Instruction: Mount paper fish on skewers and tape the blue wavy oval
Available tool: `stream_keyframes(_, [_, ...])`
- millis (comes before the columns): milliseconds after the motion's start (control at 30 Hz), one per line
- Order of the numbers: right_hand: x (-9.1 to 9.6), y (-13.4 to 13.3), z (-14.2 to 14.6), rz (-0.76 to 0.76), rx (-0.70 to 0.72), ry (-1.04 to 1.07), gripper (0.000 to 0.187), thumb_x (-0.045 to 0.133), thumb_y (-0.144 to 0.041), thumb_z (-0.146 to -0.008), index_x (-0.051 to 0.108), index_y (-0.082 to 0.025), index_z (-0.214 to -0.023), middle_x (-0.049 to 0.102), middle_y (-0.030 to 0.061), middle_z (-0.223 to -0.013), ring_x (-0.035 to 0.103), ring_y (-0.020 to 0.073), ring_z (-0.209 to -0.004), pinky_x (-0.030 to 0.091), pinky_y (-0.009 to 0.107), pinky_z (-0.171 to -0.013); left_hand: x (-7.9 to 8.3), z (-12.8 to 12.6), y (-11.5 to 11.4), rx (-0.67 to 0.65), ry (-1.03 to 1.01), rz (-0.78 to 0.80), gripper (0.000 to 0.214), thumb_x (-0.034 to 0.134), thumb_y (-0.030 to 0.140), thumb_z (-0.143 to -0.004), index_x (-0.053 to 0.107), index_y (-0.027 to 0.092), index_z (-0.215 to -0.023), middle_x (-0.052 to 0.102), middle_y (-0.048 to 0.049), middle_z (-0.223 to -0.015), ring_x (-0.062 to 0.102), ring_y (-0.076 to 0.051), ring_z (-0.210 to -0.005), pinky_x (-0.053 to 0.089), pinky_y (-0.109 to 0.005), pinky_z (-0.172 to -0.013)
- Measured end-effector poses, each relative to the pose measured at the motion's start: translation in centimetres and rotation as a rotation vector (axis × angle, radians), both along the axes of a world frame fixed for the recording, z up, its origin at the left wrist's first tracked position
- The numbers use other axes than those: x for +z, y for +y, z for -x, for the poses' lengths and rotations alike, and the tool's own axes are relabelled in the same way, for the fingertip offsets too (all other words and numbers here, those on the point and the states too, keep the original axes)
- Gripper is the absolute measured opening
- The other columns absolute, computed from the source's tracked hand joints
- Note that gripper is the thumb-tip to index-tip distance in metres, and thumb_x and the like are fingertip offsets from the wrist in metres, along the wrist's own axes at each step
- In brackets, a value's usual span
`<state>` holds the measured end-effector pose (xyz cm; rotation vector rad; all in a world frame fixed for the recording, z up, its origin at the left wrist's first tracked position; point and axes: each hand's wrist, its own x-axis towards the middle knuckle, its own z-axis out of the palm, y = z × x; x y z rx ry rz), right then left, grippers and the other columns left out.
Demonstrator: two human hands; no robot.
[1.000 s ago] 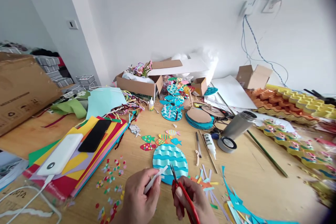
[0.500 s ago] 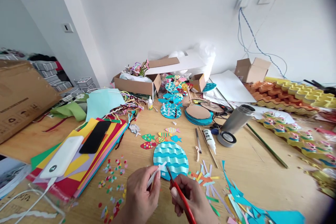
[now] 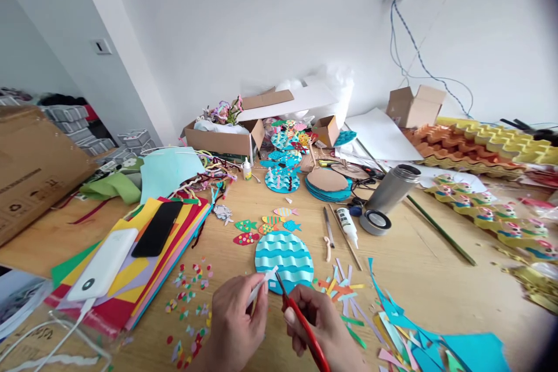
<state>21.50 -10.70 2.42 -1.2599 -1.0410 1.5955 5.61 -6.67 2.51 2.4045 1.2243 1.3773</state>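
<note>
At the bottom middle, my left hand (image 3: 235, 325) pinches a small white paper strip (image 3: 263, 283) that sticks up to the right. My right hand (image 3: 320, 328) grips red-handled scissors (image 3: 300, 325), and their blade tip meets the strip's end. Just beyond both hands lies a round blue disc with wavy paper layers (image 3: 284, 257) on the wooden table (image 3: 418, 279). Several small coloured paper fish (image 3: 265, 225) lie behind the disc.
Stacked coloured sheets (image 3: 143, 267) with a black phone (image 3: 157, 228) and white power bank (image 3: 102, 264) lie left. Paper scraps (image 3: 392, 331) are right, confetti bits (image 3: 189, 285) left. A glue bottle (image 3: 347, 224), steel flask (image 3: 391, 189), tape roll (image 3: 375, 222) and cardboard boxes (image 3: 226, 139) stand behind.
The view has tilted down and shifted slightly. Both hands stay together, and the scissor tip has closed in on the white strip's end.
</note>
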Motion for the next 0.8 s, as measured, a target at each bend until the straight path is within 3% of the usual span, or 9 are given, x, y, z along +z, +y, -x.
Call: stream_keyframes(800, [-0.17,0.1,-0.31,0.003,-0.026,-0.018,0.051,0.074,-0.06,-0.06,0.046,-0.017,-0.064,0.051,-0.005,-0.048,0.046,0.0055,-0.032,0.031,0.015,-0.032,0.15,0.09,0.01,-0.076,0.006,0.06,0.01,0.052,0.014,-0.084,0.06,0.018,-0.089,0.067,-0.0033,-0.07,0.063,-0.014,-0.062,0.048,-0.022,-0.06])
